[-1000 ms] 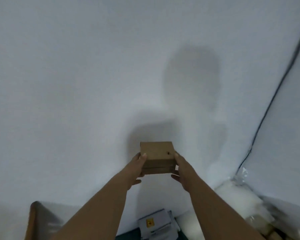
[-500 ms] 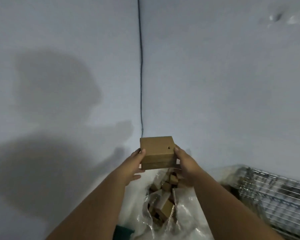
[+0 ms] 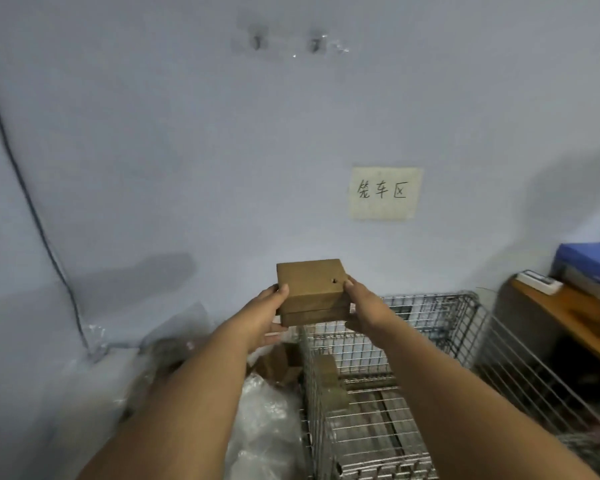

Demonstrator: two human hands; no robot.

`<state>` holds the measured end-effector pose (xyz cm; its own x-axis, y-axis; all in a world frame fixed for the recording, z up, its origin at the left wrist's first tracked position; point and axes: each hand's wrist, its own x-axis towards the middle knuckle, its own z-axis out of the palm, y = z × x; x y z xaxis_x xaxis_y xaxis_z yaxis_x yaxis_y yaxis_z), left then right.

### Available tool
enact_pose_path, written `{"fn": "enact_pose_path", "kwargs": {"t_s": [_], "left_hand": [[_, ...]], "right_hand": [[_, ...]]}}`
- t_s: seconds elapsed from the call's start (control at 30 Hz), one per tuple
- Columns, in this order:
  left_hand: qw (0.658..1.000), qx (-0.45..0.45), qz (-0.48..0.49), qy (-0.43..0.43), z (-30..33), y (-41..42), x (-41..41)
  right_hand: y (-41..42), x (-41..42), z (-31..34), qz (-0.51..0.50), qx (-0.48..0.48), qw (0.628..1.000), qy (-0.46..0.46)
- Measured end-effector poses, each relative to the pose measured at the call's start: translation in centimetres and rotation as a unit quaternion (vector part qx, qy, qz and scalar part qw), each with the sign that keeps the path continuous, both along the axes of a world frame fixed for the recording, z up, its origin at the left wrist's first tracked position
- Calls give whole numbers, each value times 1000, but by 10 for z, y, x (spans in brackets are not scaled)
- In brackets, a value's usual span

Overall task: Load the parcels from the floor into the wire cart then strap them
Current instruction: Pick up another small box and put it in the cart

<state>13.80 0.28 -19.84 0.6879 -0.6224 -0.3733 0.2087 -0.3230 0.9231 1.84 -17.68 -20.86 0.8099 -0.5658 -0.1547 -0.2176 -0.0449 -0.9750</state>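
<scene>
Two-handed carry, box [image 3: 310,291] up at chest level against the wall [image 3: 187,150], over the near-left corner of the cart [image 3: 430,313]. Left hand [image 3: 269,315] clamped on the left side, thumb hooked over the top edge, the other fingers tucked beneath and mostly out of sight. Right hand [image 3: 362,306] pressed flat to the right side, fingertips [image 3: 349,284] curled over the top rim. Both hands closed snugly on the cardboard, no gap showing at either side. Likely reason for the side grip: bottom face free for a clean set-down through the open top of the cart.

Box roughly level, top face toward the camera, a small dark hole near its right front corner. Only slightly wider than deep; long axis left to right, about parallel to the wall. Seam across the front face, perhaps a lid line or two boxes stacked; cannot tell which.

Inside the cart, one brown parcel [image 3: 329,379] leaning on the left mesh wall; most of the cart floor bare. More parcels [image 3: 281,365] on the floor just left of the cart, among clear plastic [image 3: 264,420]. Loading probably at an early stage, strapping not yet begun. No strap in view.
</scene>
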Motion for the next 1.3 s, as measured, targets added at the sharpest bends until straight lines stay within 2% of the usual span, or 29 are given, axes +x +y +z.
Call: {"fn": "enact_pose_path", "kwargs": {"t_s": [0.27,0.47,0.67,0.93,1.3], "left_hand": [[1000,9,-21,18,-18,-120,-43],[999,17,-7,33,-29,-166,-55],[997,37,4,69,-55,-197,-47],[996,38,3,74,-72,-250,-5],[991,62,30,111,-105,-295,90]], "right_hand": [[-104,-56,-13,-44,19,999,17],[-145,-72,-34,-68,61,996,7],[-167,-64,-59,-90,65,992,57],[-212,-23,-71,-116,95,987,52],[-263,81,-98,-82,135,983,90]]}}
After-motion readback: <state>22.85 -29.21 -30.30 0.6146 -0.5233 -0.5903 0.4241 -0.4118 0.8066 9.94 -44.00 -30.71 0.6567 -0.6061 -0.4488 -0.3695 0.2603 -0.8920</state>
